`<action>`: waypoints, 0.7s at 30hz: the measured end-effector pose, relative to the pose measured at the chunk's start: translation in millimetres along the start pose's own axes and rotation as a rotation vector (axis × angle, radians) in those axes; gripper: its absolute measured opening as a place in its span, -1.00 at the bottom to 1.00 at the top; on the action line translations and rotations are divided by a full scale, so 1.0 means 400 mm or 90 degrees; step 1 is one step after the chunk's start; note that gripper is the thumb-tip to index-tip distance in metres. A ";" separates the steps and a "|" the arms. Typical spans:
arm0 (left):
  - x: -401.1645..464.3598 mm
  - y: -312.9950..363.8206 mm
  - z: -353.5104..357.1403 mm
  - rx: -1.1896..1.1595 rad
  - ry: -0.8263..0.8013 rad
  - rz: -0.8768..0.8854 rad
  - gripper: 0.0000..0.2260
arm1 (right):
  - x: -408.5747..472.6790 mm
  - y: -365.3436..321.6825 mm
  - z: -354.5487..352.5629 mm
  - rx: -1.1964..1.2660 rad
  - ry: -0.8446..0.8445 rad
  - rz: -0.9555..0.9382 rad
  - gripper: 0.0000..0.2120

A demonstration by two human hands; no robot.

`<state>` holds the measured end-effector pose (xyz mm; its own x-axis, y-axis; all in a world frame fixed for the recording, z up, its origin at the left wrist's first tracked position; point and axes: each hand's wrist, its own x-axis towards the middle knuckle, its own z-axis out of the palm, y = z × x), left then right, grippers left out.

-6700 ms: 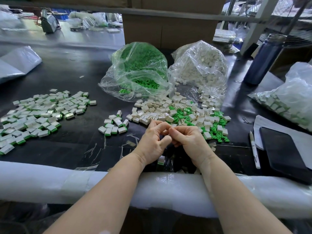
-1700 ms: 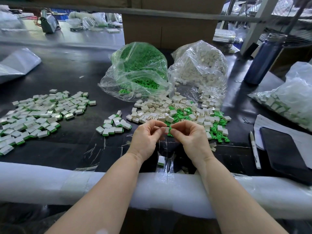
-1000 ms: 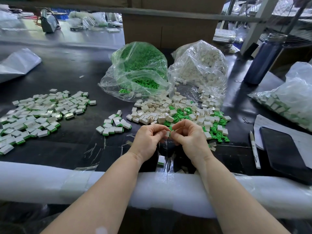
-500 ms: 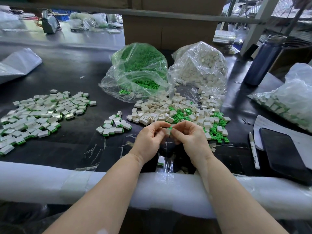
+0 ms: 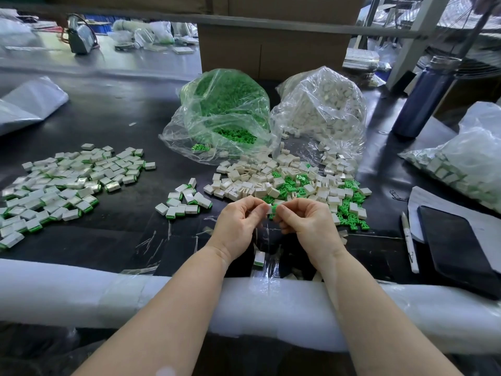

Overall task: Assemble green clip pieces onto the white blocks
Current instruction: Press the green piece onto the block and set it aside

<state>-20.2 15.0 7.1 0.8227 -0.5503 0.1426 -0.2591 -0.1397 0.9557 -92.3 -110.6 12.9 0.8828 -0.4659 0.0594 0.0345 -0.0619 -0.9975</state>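
My left hand [image 5: 238, 226] and my right hand [image 5: 309, 226] meet over the black table, fingertips pinching one small white block with a green clip [image 5: 272, 210] between them. Just beyond lies a mixed heap of loose white blocks [image 5: 260, 177] and green clips [image 5: 349, 210]. A small group of assembled blocks [image 5: 184, 202] sits left of my hands. A large spread of assembled blocks [image 5: 65, 180] covers the far left. One block [image 5: 259, 258] lies below my hands near the table edge.
A clear bag of green clips [image 5: 225, 109] and a clear bag of white blocks [image 5: 322, 104] stand at the back. A blue bottle [image 5: 423, 96], another bag of parts [image 5: 466, 158], a pen [image 5: 409, 240] and a dark tablet [image 5: 458, 245] are on the right. White padding [image 5: 81, 294] lines the near edge.
My hands have stayed together in front of the heap, working the same small piece between the fingertips; they shifted only slightly. The piles have not moved.
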 end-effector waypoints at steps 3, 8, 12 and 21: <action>0.001 0.002 0.000 -0.009 -0.011 -0.017 -0.86 | 0.000 -0.001 0.007 -0.034 0.001 -0.004 -0.94; -0.002 0.007 0.000 0.040 -0.029 -0.022 -0.85 | -0.003 -0.001 0.009 -0.067 -0.006 -0.004 -0.87; -0.004 0.008 -0.001 0.058 -0.037 -0.025 -0.86 | -0.002 0.001 0.008 -0.078 -0.016 -0.010 -0.87; -0.005 0.000 0.010 0.085 0.000 0.020 -0.89 | 0.001 0.004 0.007 -0.018 0.029 -0.016 -0.88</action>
<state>-24.0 12.7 5.7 0.8129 -0.5566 0.1715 -0.3498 -0.2312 0.9078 -90.4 -108.5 11.4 0.8597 -0.5034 0.0868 0.0429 -0.0981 -0.9943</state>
